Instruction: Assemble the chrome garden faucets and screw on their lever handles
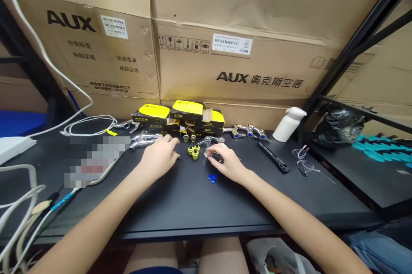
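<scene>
My left hand (160, 156) is over the black table beside chrome faucet bodies (141, 141); its fingers are bent, and a small dark brass piece shows at its fingertips. My right hand (225, 160) pinches a small round silvery piece (206, 154) between thumb and fingers. Between the hands stand several yellow-green cartridges (194, 152) with black tops. Two small metal rings (189, 138) are behind them, and a chrome lever handle (210, 140) lies just beyond my right hand. Small blue discs (212, 178) lie nearer the front edge.
Black and yellow boxes (183, 113) are stacked at the back, with more chrome parts (247, 131) to their right. A white bottle (288, 124), a black tool (273, 157) and glasses (303, 160) are at the right. White cables (32, 188) run along the left.
</scene>
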{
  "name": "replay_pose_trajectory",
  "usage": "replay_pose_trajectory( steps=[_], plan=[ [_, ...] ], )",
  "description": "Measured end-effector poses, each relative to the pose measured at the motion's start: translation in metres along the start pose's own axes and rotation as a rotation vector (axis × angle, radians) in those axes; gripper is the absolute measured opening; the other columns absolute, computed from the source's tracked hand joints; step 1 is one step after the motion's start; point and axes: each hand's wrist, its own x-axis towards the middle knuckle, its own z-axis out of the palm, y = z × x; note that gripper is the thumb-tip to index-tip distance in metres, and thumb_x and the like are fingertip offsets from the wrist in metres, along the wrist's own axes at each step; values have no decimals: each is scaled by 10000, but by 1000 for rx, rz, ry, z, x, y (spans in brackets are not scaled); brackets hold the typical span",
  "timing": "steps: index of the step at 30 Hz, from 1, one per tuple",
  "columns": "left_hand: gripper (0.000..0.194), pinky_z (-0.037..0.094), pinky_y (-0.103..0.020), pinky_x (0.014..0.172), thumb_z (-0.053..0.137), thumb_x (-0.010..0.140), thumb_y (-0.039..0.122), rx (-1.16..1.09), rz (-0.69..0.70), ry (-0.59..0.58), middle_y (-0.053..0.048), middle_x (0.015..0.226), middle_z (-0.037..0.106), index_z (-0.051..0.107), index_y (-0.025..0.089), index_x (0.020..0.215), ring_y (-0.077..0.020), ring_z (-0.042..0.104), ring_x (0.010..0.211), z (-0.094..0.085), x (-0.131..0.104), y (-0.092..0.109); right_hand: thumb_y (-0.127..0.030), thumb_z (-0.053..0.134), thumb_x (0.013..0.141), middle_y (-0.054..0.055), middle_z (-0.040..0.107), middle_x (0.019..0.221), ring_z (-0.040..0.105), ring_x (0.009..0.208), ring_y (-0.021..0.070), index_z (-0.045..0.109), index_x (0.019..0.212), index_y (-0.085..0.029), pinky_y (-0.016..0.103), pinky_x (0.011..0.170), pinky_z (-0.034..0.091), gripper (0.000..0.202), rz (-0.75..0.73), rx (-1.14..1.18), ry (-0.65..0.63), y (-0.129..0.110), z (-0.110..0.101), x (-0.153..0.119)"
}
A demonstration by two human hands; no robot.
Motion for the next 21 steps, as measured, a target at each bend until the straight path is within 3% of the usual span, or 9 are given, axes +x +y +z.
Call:
replay_pose_trajectory(
  steps=[3,8,14,21],
  plan=[
    [320,471,-289,688,375,874,209,-117,86,104,-91,1064,596,568,199,1130,-233,583,965,1,0,11,-189,540,862,54,660,867,571,895,215,614,990,-216,385,836,483,151,-9,-13,17,-1,1,0],
    [384,472,-285,700,407,900,313,-239,346,-53,-68,1045,615,501,235,1265,-208,629,855,15,-2,25,-174,568,840,68,641,946,556,935,225,619,952,-210,400,870,462,129,-39,-79,-33,0,0,-1],
    [518,476,-313,699,427,888,312,-304,270,-67,-102,1021,652,370,157,1379,-231,641,837,30,0,27,-134,568,826,71,633,987,548,951,216,609,968,-200,389,881,454,162,-55,-86,-84,-1,-2,-1],
    [354,445,-273,666,429,895,294,-440,237,-2,-49,845,662,527,182,1217,-185,616,741,34,4,26,-191,608,828,44,619,854,542,855,201,616,931,-207,365,822,454,105,-25,-93,-92,-5,-5,0]
  ],
)
